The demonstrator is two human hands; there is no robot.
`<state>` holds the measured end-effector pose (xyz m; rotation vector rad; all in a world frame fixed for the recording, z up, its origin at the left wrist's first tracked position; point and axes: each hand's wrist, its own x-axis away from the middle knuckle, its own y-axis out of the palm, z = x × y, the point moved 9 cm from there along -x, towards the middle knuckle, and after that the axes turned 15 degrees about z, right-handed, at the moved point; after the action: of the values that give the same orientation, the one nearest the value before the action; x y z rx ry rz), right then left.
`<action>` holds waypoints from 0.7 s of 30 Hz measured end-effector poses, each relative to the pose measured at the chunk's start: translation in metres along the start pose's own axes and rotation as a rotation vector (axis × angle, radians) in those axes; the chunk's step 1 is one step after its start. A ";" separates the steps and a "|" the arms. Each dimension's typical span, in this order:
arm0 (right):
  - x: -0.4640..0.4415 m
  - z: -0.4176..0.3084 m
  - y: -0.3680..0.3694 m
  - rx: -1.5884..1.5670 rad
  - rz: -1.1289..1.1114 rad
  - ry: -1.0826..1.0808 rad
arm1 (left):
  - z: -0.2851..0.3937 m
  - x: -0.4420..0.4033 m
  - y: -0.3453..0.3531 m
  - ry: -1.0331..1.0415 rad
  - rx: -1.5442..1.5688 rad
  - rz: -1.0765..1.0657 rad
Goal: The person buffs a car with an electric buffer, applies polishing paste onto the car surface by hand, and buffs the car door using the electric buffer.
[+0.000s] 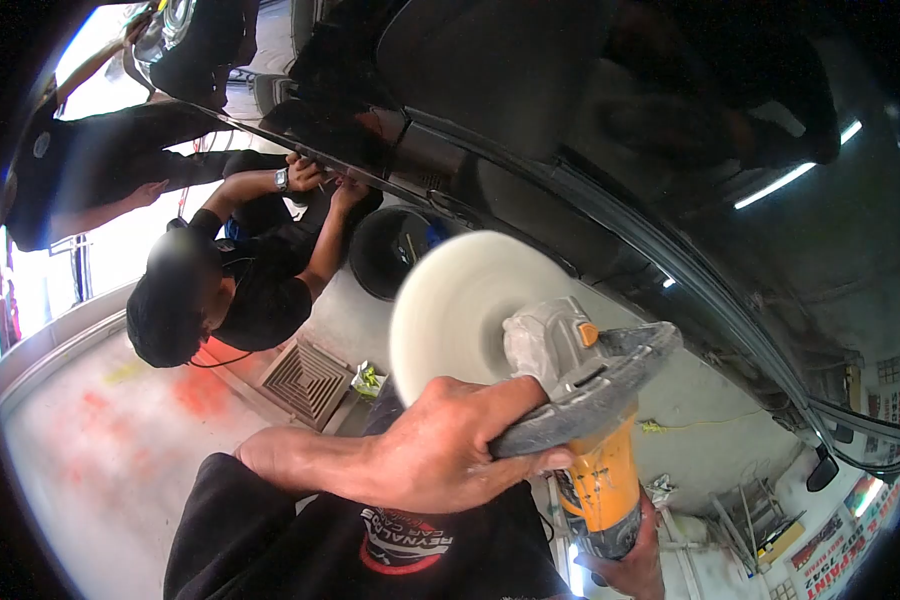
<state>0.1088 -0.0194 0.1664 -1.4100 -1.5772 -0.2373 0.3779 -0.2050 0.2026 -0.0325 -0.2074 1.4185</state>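
Observation:
A polisher with a yellow body (602, 475) and grey gearhead is held in front of my torso. My left hand (460, 440) is closed around its black loop handle (590, 395). Lower right, my right hand (638, 560) wraps the rear end of the body, its fingers partly hidden. The round whitish pad (450, 315) faces up and left, its surface smeared as if spinning. Beyond it, a glossy black car (510, 90) fills the upper right; whether the pad touches it I cannot tell.
A crouching person in black (260, 290) works with both hands at the car's edge. Another person (60, 170) stands at the far left. There is a floor grate (307, 383), a dark round object (385, 250), a side mirror (822, 468) and a rack (755, 525).

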 end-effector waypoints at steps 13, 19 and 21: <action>-0.001 -0.025 0.004 0.034 -0.002 -0.152 | 0.010 0.014 -0.022 -0.034 -0.064 0.027; 0.007 -0.020 0.005 0.079 0.008 -0.127 | 0.009 0.008 -0.022 -0.014 -0.019 0.018; 0.008 -0.019 0.006 0.030 0.010 -0.089 | 0.012 0.005 -0.023 0.006 -0.023 0.026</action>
<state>0.1247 -0.0256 0.1791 -1.4216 -1.6390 -0.1459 0.3994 -0.2044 0.2186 -0.0586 -0.2194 1.4421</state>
